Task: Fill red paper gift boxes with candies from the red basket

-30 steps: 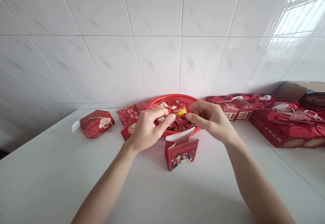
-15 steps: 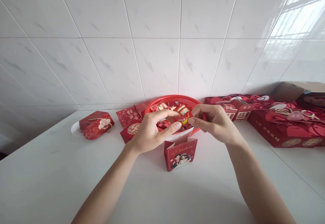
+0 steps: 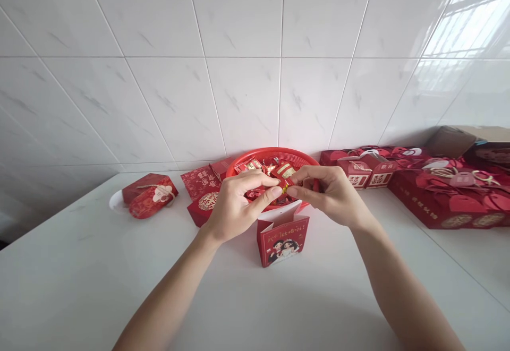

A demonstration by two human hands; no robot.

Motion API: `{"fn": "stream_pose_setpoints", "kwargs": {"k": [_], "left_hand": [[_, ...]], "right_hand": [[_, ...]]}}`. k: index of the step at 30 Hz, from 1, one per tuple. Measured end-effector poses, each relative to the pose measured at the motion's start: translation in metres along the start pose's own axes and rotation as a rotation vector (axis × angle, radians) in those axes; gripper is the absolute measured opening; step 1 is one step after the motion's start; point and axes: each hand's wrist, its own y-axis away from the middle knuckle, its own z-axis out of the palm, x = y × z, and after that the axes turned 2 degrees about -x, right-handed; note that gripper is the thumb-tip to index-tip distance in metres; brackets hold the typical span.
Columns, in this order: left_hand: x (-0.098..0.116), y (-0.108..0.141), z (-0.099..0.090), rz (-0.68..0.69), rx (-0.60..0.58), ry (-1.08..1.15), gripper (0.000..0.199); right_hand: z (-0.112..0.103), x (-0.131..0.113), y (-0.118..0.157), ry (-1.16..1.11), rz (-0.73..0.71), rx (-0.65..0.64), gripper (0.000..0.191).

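Note:
A small red-wrapped candy [image 3: 285,185] with yellow print is held between my two hands, over the near part of a red plastic basket [image 3: 274,152]. My left hand [image 3: 243,202] pinches its left end with thumb and forefinger. At the other end, the thumb and bent forefinger of my right hand [image 3: 332,191] close on it. Below stands an upright red gift box [image 3: 283,242], its top flaps open and a cartoon couple printed on the front. More wrapped sweets [image 3: 249,166] fill the basket, partly covered by my hands.
On the left, a red box with a tag [image 3: 150,196] rests by the tiled wall. Red printed packets [image 3: 203,181] lie beside the basket. Rows of red gift boxes [image 3: 450,197] and a brown carton [image 3: 454,141] line the right side of the white table [image 3: 99,276].
My left fingers have come in to meet the candy, and both hands are closer together. The right hand has shifted slightly left. The gift box has stayed in place.

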Motion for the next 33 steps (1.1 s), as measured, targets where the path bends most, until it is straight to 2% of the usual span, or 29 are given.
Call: {"fn": "stream_pose_setpoints", "kwargs": {"k": [3, 6, 9, 14, 19, 22, 26, 29, 33], "left_hand": [[0.0, 0.0, -0.002, -0.013, -0.028, 0.03, 0.01], [0.004, -0.001, -0.005, -0.047, -0.144, 0.048, 0.015], [0.008, -0.002, -0.005, -0.039, -0.24, 0.039, 0.01], [0.009, -0.003, -0.002, -0.074, -0.126, 0.121, 0.027], [0.007, -0.005, -0.001, -0.132, -0.023, 0.254, 0.026], [0.008, -0.005, 0.0, -0.214, -0.035, 0.387, 0.029], [0.007, -0.005, 0.001, -0.305, -0.048, 0.537, 0.018], [0.007, -0.005, -0.002, -0.317, -0.06, 0.54, 0.014], [0.008, -0.006, -0.01, -0.284, -0.128, 0.439, 0.008]], "right_hand": [[-0.001, 0.0, 0.001, 0.002, -0.01, -0.01, 0.024], [-0.001, -0.001, 0.001, 0.01, -0.016, -0.045, 0.02], [0.0, -0.001, 0.001, 0.01, -0.026, -0.069, 0.018], [0.0, -0.001, 0.002, -0.079, -0.007, -0.006, 0.023], [0.013, 0.0, 0.001, -0.105, 0.023, -0.077, 0.029], [0.026, 0.002, 0.0, -0.14, 0.029, -0.033, 0.033], [0.033, 0.005, -0.001, -0.188, 0.007, 0.05, 0.035], [0.029, 0.006, -0.001, -0.172, 0.008, 0.071, 0.033], [0.021, 0.006, 0.0, -0.126, -0.021, 0.024, 0.027]]}}
